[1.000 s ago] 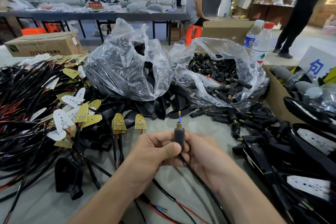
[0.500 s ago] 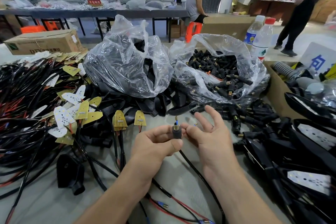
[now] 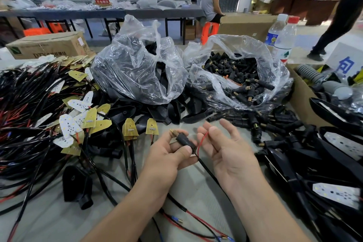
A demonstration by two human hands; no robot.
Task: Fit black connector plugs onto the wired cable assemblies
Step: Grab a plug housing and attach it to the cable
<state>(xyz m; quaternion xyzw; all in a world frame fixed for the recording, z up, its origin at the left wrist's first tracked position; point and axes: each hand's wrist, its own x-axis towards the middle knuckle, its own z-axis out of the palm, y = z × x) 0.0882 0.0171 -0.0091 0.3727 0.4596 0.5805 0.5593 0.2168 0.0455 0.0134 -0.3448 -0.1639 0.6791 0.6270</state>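
Connector plug point(image 3: 183, 140) sits pinched in my left hand point(image 3: 167, 155) fingers, brass tip angled away, steadying it. Right hand point(image 3: 225, 151) fingers nip the red wire point(image 3: 200, 143) loosely alongside, probably to feed it in.

Black cable point(image 3: 208, 169) beneath the right hand point(image 3: 231, 155), plug's lower end behind thumb.

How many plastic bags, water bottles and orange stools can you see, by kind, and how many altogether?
Clear plastic bags: 2, one of housings and one of black connector plugs
Water bottles: 2, white cap and red cap
Orange stools: 3
Total: 7
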